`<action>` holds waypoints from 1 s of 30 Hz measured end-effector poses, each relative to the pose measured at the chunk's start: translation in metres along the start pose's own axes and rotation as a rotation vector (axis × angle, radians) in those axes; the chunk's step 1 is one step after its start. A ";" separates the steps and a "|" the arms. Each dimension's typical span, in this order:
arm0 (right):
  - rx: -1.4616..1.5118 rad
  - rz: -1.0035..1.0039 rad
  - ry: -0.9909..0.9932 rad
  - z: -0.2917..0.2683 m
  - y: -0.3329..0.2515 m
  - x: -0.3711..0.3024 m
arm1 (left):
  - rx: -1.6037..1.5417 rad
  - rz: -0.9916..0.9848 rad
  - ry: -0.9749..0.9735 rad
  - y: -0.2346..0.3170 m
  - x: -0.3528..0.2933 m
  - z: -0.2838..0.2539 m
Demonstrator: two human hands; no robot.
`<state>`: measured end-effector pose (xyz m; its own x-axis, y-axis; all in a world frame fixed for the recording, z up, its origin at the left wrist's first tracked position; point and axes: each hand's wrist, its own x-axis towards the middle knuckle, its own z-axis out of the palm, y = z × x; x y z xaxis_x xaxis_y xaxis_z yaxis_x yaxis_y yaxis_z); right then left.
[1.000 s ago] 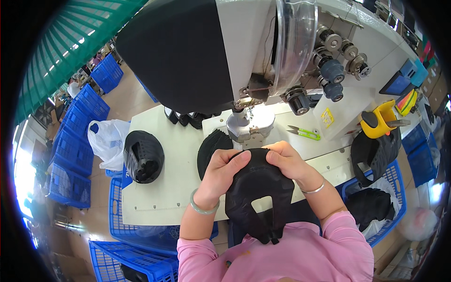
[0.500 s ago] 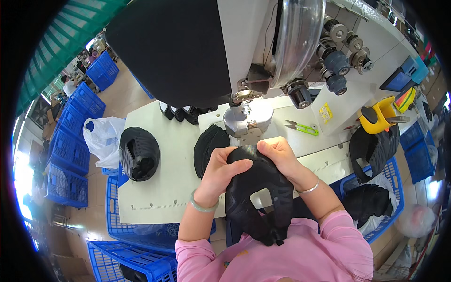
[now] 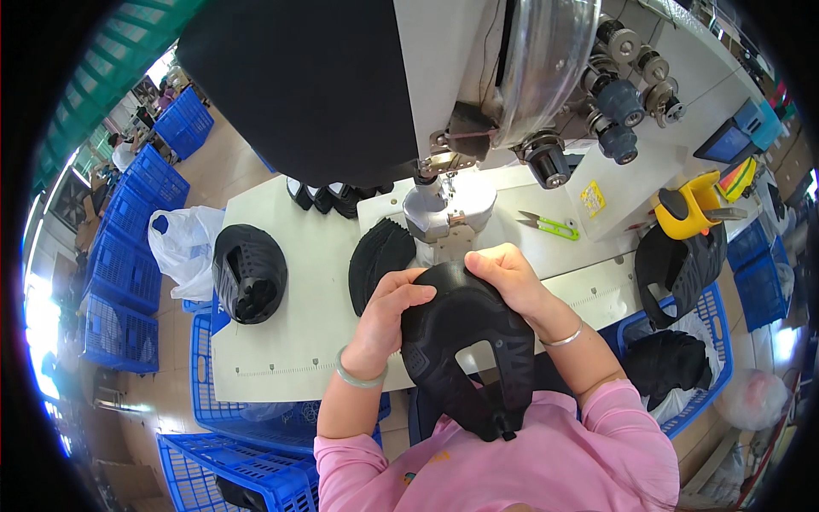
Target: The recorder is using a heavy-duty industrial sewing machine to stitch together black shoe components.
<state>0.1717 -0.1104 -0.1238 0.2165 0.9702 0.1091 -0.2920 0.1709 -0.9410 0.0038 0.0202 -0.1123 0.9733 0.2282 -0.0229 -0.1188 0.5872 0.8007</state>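
I hold a black shoe upper point(image 3: 439, 328) in front of my body, its rounded end toward the sewing machine and its opening toward me. My left hand point(image 3: 382, 317) grips the left side of the rounded end, thumb on top. My right hand point(image 3: 509, 280) pinches the far edge from the right, thumb also on top. Fingers beneath the upper are hidden. Just beyond the hands stands the metal post of the sewing machine point(image 3: 452, 209). A stack of black cut pieces point(image 3: 375, 264) lies left of the post. Farther left, another black upper point(image 3: 249, 275) rests on the white table point(image 3: 294, 328).
Green-handled thread snips point(image 3: 553, 225) lie right of the post. A yellow holder point(image 3: 685, 211) and more black uppers point(image 3: 680, 275) are at the right. Black-and-white pieces point(image 3: 328, 198) sit at the table's back. Blue crates point(image 3: 243, 478) and a white plastic bag point(image 3: 183, 247) flank the table.
The shoe upper has shifted slightly left and tilted, and its rounded end looks more bulged. My left hand has slid outward toward its left side; my right thumb stays at the far edge.
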 end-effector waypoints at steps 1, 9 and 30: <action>0.001 0.001 0.001 -0.001 0.000 0.000 | 0.014 -0.005 0.010 0.001 0.000 0.001; -0.011 -0.017 -0.006 -0.003 0.003 0.000 | 0.051 -0.059 0.046 0.003 -0.003 0.004; -0.102 0.140 -0.103 0.000 -0.005 -0.031 | 0.227 0.575 0.939 0.144 -0.138 -0.198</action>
<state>0.1667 -0.1411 -0.1221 0.0825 0.9966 0.0024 -0.2159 0.0202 -0.9762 -0.1862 0.2268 -0.1126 0.2406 0.9704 0.0193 -0.3707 0.0735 0.9258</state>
